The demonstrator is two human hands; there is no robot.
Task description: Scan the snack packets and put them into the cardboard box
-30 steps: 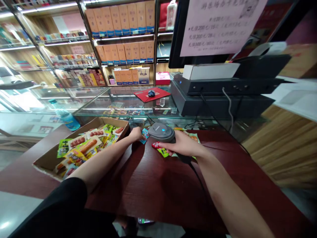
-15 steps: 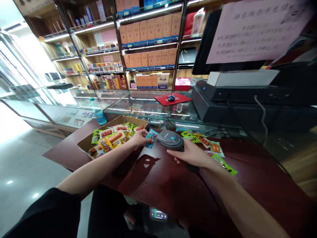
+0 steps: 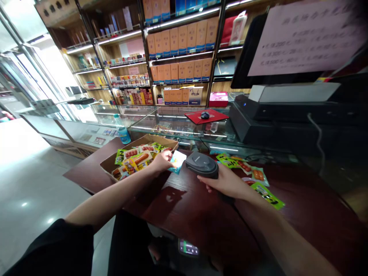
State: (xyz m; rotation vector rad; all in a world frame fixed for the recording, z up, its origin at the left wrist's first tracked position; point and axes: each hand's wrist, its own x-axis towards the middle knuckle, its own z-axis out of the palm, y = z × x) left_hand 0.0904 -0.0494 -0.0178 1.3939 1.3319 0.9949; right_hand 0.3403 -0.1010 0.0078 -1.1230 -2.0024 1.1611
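Note:
My left hand [image 3: 162, 161] pinches a small blue snack packet [image 3: 177, 161] by its left edge, and light from the scanner glares white on it. Wrapped round the handle of a dark grey barcode scanner [image 3: 202, 165] is my right hand [image 3: 225, 182]. The scanner's head points at the packet, a short gap apart. Left of my left hand stands an open cardboard box [image 3: 106, 165] full of packaged sausages [image 3: 140, 158] in clear, yellow and green wrappers. Several more snack packets [image 3: 267, 195] lie on the dark red table [image 3: 184, 207] beyond and right of my right hand.
A blue bottle [image 3: 124, 135] stands behind the box. Behind the table runs a glass counter [image 3: 172, 117] with a red mat [image 3: 218, 115] and a mouse [image 3: 205, 115]. A monitor with a paper sheet [image 3: 299, 42] rises at right. A lit phone [image 3: 188, 247] is below the table edge.
The packet has tilted and its face now glares white under the scanner's light. The blue light on top of the scanner no longer shows. The whole view has shifted slightly.

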